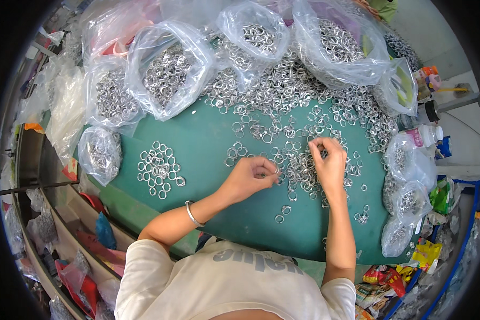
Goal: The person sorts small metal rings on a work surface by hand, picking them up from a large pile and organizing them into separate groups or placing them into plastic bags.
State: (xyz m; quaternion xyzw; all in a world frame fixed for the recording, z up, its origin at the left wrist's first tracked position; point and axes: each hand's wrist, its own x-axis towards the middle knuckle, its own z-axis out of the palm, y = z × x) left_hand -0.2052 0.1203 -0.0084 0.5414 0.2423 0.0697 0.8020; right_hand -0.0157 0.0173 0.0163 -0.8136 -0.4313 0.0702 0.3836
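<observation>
Small silver metal rings (304, 176) lie in a loose heap on the green tabletop (197, 144), between and under my hands. My left hand (249, 177) is closed, its fingers curled at the heap's left edge, with a metal ring (278, 181) at the fingertips. Over the heap's right side, my right hand (329, 164) has thumb and forefinger drawn together in a pinch; whatever sits between them is too small to make out. A separate flat group of rings (159, 166) lies to the left, apart from both hands. My left wrist wears a bangle (193, 214).
A large bank of rings (282, 85) covers the table's far side. Clear plastic bags of rings stand along the back (168, 74), at the left (101, 154) and down the right edge (405, 202). A white bottle (425, 135) is at the right. Drawers (72, 208) stand at the lower left.
</observation>
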